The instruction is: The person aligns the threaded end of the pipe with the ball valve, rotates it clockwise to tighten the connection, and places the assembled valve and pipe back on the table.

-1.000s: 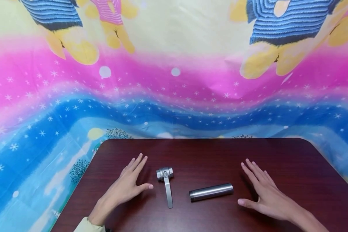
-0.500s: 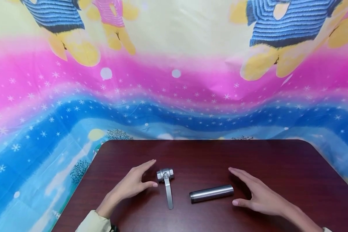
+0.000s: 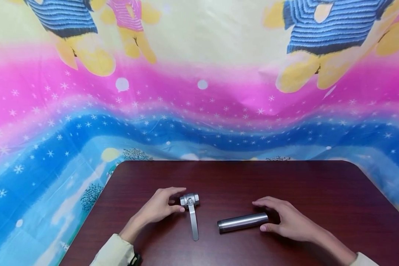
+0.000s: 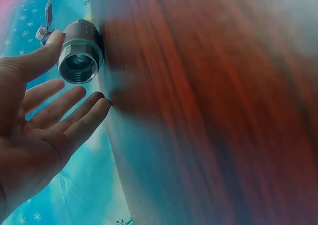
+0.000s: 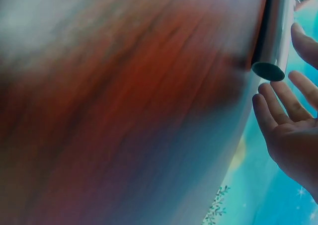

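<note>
The bench [image 3: 219, 177] has a slick-looking top, so anything round on it may roll if nudged. The right grip [image 3: 290, 221] is released, fingers and thumb spread about the right end of the pipe [image 3: 242, 222]; an uneven push would probably send that rolling. The left grip [image 3: 161, 204] is released too, set around the left end of the valve [image 3: 193, 198]; a hold that far off-centre could let it swivel, with the lever [image 3: 194, 225] jutting toward the near side. The left thumb [image 4: 53, 42] sits close to the lever's root (an easy spot to knock).

The bench's near edge is cut off in the head view, and the right wrist view crops the pipe's far end. Whether either thumb touches metal, I cannot tell. The pipe's bore is too dark to read, and the valve's threads show at one mouth only.
</note>
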Action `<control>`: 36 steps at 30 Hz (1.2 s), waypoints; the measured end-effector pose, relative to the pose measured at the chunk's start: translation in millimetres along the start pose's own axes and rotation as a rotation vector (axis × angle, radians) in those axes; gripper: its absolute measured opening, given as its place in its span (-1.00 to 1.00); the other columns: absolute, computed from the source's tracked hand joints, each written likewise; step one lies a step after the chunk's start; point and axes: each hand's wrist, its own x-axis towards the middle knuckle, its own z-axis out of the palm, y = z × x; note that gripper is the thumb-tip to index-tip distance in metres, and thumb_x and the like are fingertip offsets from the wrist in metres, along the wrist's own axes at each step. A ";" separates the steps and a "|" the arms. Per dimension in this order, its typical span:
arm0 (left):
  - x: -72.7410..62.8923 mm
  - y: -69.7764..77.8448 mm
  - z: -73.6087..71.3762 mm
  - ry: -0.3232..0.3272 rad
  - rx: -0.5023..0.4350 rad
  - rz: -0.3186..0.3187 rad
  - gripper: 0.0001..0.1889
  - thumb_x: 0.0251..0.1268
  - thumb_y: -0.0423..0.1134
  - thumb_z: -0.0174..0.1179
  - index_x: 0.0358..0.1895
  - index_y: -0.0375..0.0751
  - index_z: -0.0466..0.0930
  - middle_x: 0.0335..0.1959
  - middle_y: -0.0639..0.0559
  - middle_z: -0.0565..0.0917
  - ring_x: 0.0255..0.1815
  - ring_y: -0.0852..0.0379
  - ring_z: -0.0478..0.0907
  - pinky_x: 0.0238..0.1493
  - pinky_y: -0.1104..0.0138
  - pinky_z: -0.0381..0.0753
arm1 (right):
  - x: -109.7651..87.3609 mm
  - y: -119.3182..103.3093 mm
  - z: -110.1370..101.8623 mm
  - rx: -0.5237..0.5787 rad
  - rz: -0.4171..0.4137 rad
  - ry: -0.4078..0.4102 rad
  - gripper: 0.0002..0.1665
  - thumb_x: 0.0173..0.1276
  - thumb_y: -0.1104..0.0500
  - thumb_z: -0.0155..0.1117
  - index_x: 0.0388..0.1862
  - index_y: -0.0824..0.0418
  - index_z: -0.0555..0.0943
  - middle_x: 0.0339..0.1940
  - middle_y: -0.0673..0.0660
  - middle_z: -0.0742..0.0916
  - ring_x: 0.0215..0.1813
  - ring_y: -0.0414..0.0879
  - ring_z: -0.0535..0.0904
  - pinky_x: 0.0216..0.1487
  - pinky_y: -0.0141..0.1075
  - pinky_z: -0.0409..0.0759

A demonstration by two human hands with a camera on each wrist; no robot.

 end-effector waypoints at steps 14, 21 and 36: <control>13.1 6.9 8.1 0.031 0.185 0.078 -0.56 0.29 -0.29 0.53 0.22 -0.23 0.75 0.11 -0.05 0.82 0.07 0.09 0.74 0.13 0.15 0.74 | 11.2 0.4 9.3 0.136 0.015 -0.091 -0.58 0.37 0.12 0.56 0.20 -0.05 0.76 0.05 -0.16 0.80 -0.03 -0.35 0.65 -0.12 -0.38 0.63; 13.8 8.3 6.9 -0.014 0.193 0.090 -0.54 0.31 -0.40 0.47 0.28 -0.24 0.72 0.20 -0.07 0.79 0.13 0.09 0.71 0.20 0.11 0.72 | 8.1 1.9 8.0 0.094 0.062 -0.046 -0.58 0.33 0.14 0.59 0.16 -0.07 0.78 0.03 -0.18 0.82 0.00 -0.34 0.69 -0.10 -0.36 0.67; 9.5 14.8 5.5 -0.073 0.196 0.119 -0.53 0.31 -0.43 0.45 0.30 -0.23 0.71 0.15 -0.03 0.80 -0.01 0.20 0.66 0.11 0.21 0.71 | 4.1 1.3 1.1 0.056 0.160 -0.008 -0.62 0.32 0.04 0.62 0.11 -0.06 0.79 0.01 -0.08 0.84 -0.11 -0.39 0.64 -0.21 -0.39 0.62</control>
